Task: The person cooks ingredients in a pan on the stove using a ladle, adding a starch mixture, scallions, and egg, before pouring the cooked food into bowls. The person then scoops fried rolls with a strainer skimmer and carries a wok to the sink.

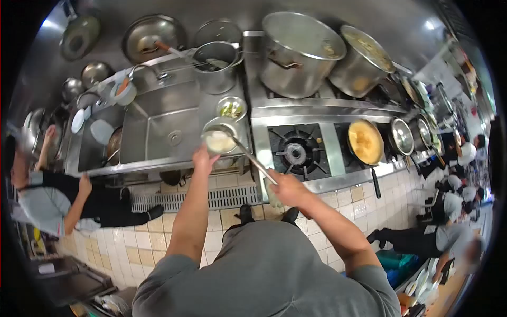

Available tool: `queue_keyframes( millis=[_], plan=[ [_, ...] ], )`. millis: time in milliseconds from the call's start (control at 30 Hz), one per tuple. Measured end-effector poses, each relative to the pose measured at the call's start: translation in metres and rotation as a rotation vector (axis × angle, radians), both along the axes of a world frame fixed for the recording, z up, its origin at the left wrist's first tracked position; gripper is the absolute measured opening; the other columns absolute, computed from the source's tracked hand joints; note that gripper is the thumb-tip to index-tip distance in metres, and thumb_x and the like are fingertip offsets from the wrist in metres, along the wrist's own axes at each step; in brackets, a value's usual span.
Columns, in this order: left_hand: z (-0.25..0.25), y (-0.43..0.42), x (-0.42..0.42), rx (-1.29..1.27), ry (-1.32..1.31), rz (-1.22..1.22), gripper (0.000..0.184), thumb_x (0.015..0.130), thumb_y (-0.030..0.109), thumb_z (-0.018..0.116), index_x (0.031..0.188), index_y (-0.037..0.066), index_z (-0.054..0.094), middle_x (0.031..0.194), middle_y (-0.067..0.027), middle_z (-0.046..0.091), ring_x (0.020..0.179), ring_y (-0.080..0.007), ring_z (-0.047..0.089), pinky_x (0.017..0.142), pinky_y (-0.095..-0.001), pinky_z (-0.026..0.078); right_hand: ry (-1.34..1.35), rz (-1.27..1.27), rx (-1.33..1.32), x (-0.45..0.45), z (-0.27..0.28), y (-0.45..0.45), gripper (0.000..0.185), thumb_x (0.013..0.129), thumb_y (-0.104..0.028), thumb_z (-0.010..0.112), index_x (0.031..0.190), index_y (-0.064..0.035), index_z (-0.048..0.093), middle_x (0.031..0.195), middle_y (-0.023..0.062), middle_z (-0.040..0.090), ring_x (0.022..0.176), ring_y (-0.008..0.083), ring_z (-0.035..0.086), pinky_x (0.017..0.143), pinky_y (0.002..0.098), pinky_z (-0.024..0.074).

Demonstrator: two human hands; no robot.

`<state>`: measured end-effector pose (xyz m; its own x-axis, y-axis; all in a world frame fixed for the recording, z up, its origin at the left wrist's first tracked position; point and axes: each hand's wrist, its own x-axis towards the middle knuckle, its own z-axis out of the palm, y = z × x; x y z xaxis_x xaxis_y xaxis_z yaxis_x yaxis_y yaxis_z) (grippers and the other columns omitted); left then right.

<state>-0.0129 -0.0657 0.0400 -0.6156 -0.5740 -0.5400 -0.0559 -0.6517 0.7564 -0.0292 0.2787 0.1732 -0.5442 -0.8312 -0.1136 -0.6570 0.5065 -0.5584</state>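
Note:
My left hand (204, 160) is closed on the near edge of a bowl (207, 132) with pale, whitish contents, beside the sink. A long-handled ladle (254, 161) slants from my right hand (288, 189) to the bowl, its head at the contents. My right fingers are wrapped round the handle. A pale greenish thing (274, 199) shows just below that hand, too blurred to name. Just behind the bowl stands a small metal bowl (232, 108) with chopped green and white pieces in it.
A burner (296, 152) lies right of the bowl, then a pan (365, 141) of yellow-orange food, its handle jutting out. Large stockpots (296, 68) stand behind. Left are a sink (158, 124) and a person (50, 203); another person (449, 240) is at right.

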Motion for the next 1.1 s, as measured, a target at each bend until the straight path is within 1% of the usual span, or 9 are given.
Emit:
queue_keyframes(
  millis=[100, 567, 667, 733, 767, 933, 967, 1033, 1100],
  plan=[
    [-0.038, 0.022, 0.007, 0.092, 0.161, -0.096, 0.036, 0.099, 0.003, 0.050, 0.134, -0.005, 0.046, 0.135, -0.0205, 0.051, 0.118, -0.0376, 0.058, 0.097, -0.0560, 0.058, -0.131, -0.158, 0.369, 0.015, 0.008, -0.023, 0.069, 0.086, -0.009, 0.055, 0.150, 0.0060, 0.035, 0.096, 0.0261, 0.071, 0.089, 0.0415, 0.070, 0.078, 0.0515, 0.0552],
    [-0.029, -0.001, 0.000, 0.048, 0.165, -0.094, 0.032, 0.097, 0.009, 0.057, 0.126, -0.002, 0.052, 0.127, -0.0201, 0.061, 0.114, -0.0361, 0.064, 0.094, -0.0534, 0.057, -0.148, -0.131, 0.027, 0.008, 0.002, 0.010, 0.069, 0.089, -0.014, 0.056, 0.152, 0.0022, 0.031, 0.093, 0.0280, 0.069, 0.091, 0.0453, 0.067, 0.082, 0.0527, 0.0527],
    [-0.023, 0.006, 0.005, -0.013, 0.238, -0.047, 0.020, 0.095, 0.007, 0.056, 0.112, -0.002, 0.054, 0.116, -0.0201, 0.064, 0.106, -0.0343, 0.066, 0.084, -0.0568, 0.062, -0.263, -0.207, 0.074, 0.016, 0.004, 0.002, 0.054, 0.093, -0.016, 0.056, 0.143, -0.0007, 0.044, 0.097, 0.0289, 0.069, 0.094, 0.0456, 0.067, 0.083, 0.0503, 0.0532],
    [-0.006, 0.014, 0.004, -0.050, 0.208, -0.002, 0.010, 0.095, 0.005, 0.054, 0.102, -0.002, 0.055, 0.104, -0.0161, 0.062, 0.096, -0.0301, 0.066, 0.079, -0.0559, 0.064, -0.596, -0.214, -0.143, 0.011, 0.039, 0.000, 0.043, 0.094, -0.011, 0.059, 0.134, 0.0000, 0.054, 0.102, 0.0256, 0.068, 0.095, 0.0384, 0.067, 0.086, 0.0430, 0.0516],
    [-0.010, 0.013, 0.003, -0.043, 0.229, -0.007, 0.006, 0.095, 0.005, 0.054, 0.096, -0.001, 0.055, 0.098, -0.0136, 0.061, 0.092, -0.0276, 0.066, 0.077, -0.0545, 0.065, -1.024, -0.370, -0.010, 0.006, 0.063, -0.003, 0.041, 0.094, -0.011, 0.059, 0.133, 0.0001, 0.054, 0.107, 0.0249, 0.067, 0.102, 0.0356, 0.065, 0.094, 0.0414, 0.0480],
    [-0.021, 0.020, 0.004, -0.093, 0.212, 0.049, 0.005, 0.095, 0.003, 0.055, 0.092, -0.001, 0.054, 0.094, -0.0103, 0.059, 0.083, -0.0222, 0.064, 0.072, -0.0492, 0.067, -0.358, -0.127, -0.366, 0.016, 0.001, 0.002, 0.031, 0.098, -0.013, 0.058, 0.127, -0.0033, 0.057, 0.085, 0.0101, 0.063, 0.064, 0.0167, 0.061, 0.060, 0.0327, 0.0500],
    [-0.020, 0.021, 0.004, -0.094, 0.213, 0.053, 0.005, 0.095, 0.003, 0.055, 0.092, -0.001, 0.054, 0.094, -0.0103, 0.059, 0.083, -0.0222, 0.064, 0.072, -0.0492, 0.067, -0.357, -0.123, -0.366, 0.009, 0.001, 0.006, 0.031, 0.098, -0.013, 0.058, 0.127, -0.0033, 0.057, 0.085, 0.0101, 0.063, 0.064, 0.0167, 0.061, 0.060, 0.0327, 0.0500],
    [-0.014, 0.025, 0.011, -0.147, 0.170, 0.066, 0.006, 0.096, 0.003, 0.054, 0.091, -0.001, 0.053, 0.096, -0.0111, 0.059, 0.083, -0.0233, 0.064, 0.070, -0.0484, 0.067, -0.990, -0.395, -0.149, 0.003, 0.030, 0.011, 0.022, 0.100, -0.012, 0.055, 0.121, -0.0048, 0.057, 0.078, 0.0022, 0.054, 0.051, 0.0081, 0.050, 0.047, 0.0272, 0.0416],
    [-0.008, 0.031, 0.009, -0.175, 0.159, 0.059, 0.007, 0.096, 0.003, 0.054, 0.091, -0.002, 0.052, 0.096, -0.0120, 0.058, 0.087, -0.0275, 0.066, 0.073, -0.0503, 0.067, -0.829, -0.332, -0.125, 0.011, 0.052, 0.011, 0.017, 0.101, -0.011, 0.052, 0.116, -0.0051, 0.057, 0.075, 0.0008, 0.052, 0.053, 0.0077, 0.049, 0.048, 0.0264, 0.0420]
  ],
)
